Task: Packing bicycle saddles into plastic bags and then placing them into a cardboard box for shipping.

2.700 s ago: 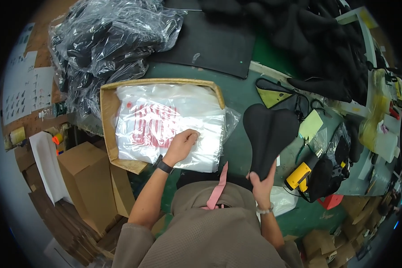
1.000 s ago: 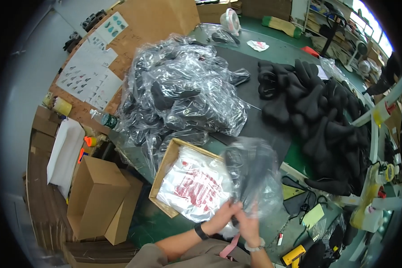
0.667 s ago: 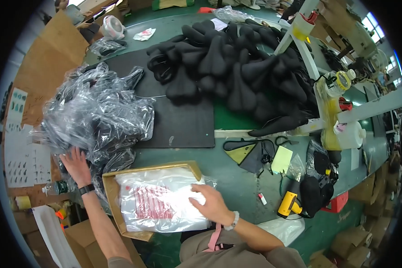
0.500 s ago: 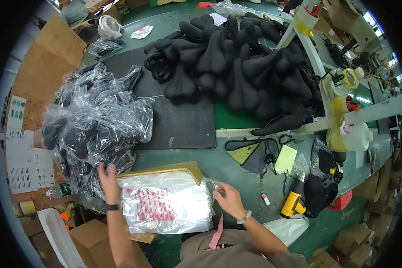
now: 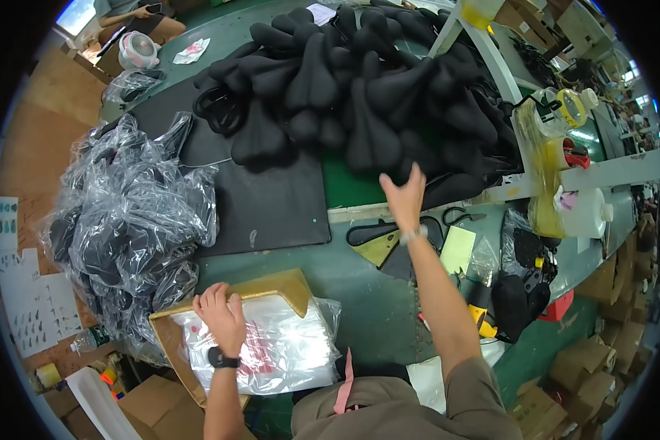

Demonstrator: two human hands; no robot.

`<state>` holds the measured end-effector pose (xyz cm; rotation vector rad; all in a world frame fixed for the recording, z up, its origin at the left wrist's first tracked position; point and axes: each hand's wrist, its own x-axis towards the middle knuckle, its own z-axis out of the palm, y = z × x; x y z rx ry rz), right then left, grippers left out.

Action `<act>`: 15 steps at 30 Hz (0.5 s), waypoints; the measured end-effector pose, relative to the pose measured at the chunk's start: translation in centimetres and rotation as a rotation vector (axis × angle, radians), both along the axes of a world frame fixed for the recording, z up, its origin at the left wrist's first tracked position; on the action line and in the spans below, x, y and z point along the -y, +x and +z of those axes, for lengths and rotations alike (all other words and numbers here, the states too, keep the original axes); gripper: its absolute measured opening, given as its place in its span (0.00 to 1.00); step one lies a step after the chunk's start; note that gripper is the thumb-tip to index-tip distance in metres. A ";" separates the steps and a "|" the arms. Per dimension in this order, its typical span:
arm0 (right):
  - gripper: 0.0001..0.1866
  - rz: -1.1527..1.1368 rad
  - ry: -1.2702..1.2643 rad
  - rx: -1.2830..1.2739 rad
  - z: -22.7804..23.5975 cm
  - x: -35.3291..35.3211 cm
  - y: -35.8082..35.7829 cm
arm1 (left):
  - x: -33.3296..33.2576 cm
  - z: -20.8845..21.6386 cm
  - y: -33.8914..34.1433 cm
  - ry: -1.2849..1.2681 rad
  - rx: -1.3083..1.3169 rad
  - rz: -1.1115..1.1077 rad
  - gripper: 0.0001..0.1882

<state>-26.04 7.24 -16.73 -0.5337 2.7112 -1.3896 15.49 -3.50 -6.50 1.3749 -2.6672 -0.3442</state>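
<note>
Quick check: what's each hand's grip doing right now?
Left hand: on the brown cardboard box's far rim; whether its grip is closed cannot be told.
Right hand: grip open, nothing held, by the black padded saddle-shaped pieces.

One wide fisheye camera, worn on the person's head, looks down and forward over the shirt (image 5: 403, 414) and green table (image 5: 378, 312). The forearms (image 5: 447, 308) come in from the near edge, close to the lens; the heap of black saddle-shaped pieces (image 5: 312, 84) lies farther off, and another person (image 5: 117, 10) shows smaller at the far left. Straight edges bow toward the rim.
</note>
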 end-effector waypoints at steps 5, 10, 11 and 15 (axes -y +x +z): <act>0.47 0.074 0.381 -0.190 -2.4 5.4 -5.9 | -0.2 -1.6 -0.7 -0.081 -0.106 0.028 0.17; 0.46 0.050 0.328 -0.125 -2.3 4.6 -2.2 | -0.2 -1.5 -0.1 -0.140 -0.105 0.051 0.17; 0.45 0.057 0.291 -0.146 -1.9 4.0 -1.2 | -0.1 -1.3 -0.1 -0.141 -0.109 0.048 0.17; 0.46 -0.007 0.143 0.234 0.7 -1.8 2.7 | -0.2 -1.1 -0.7 -0.074 -0.120 0.053 0.17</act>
